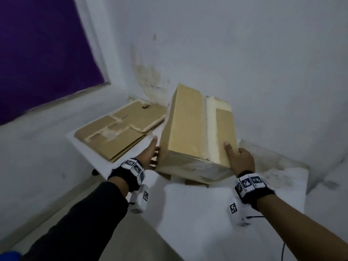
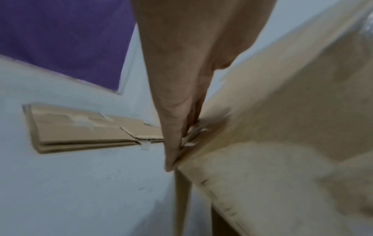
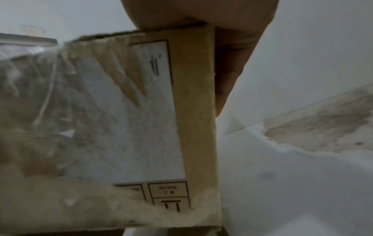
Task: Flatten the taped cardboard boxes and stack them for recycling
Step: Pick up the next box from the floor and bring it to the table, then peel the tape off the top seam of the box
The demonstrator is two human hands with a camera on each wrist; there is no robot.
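Observation:
A closed brown cardboard box (image 1: 188, 129) is held tilted above the white table (image 1: 188, 213), its far end raised toward the wall. A pale strip of torn tape (image 1: 211, 129) runs along its top. My left hand (image 1: 150, 155) presses flat against the box's left face, fingers (image 2: 177, 95) straight along the cardboard (image 2: 282, 127). My right hand (image 1: 241, 159) grips the near right corner, thumb on top and fingers (image 3: 228, 71) down the side. The near face (image 3: 121, 127) shows a white printed label under crinkled clear tape. A stack of flattened boxes (image 1: 116, 127) (image 2: 80, 131) lies at the back left.
The table sits in a corner, with white stained walls (image 1: 244, 53) close behind and to the right. A purple panel (image 1: 37, 53) fills the upper left. Bits of cardboard (image 1: 195, 182) show under the held box. A dark cable (image 1: 282, 249) hangs at the table's near right.

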